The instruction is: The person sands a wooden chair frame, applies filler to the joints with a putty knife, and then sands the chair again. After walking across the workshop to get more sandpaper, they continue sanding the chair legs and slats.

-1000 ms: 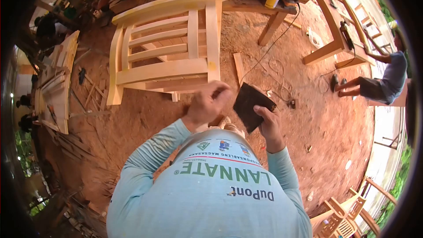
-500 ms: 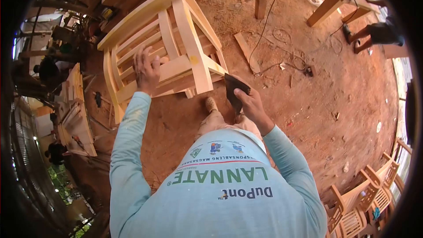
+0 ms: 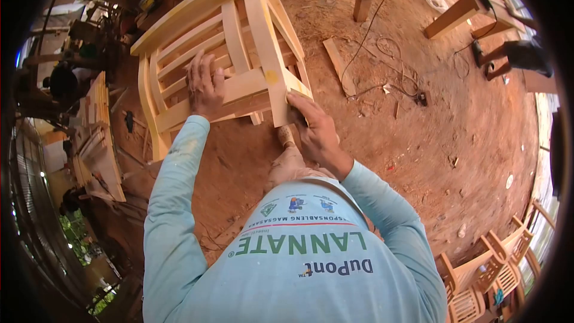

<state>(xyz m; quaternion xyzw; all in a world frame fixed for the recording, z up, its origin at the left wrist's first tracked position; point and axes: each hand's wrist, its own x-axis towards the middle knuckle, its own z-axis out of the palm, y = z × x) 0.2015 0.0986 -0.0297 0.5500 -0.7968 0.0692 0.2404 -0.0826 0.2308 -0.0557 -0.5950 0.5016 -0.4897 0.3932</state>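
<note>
A pale, unfinished wooden chair (image 3: 257, 30) with slats lies tilted in front of me at upper left. My left hand (image 3: 205, 87) grips its lower rail, fingers curled over the wood beside the slats. At the near right corner, my right hand (image 3: 317, 131) presses against the end of a chair leg, with fingers bent along its edge. The dark sheet, which looks like sandpaper, was in this hand a moment ago and is now hidden by the hand and the wood.
Reddish dirt floor (image 3: 382, 161) surrounds my feet. A loose board (image 3: 339, 67) and a cord (image 3: 406, 84) lie ahead to the right. Wooden benches stand at the top. A person's legs (image 3: 496, 63) show at right. Wooden chairs (image 3: 478, 275) stand lower right; planks (image 3: 98, 137) lean left.
My right hand has moved up and left from beside the chair onto its leg, and the dark sheet has gone out of sight. My left hand stays on the rail.
</note>
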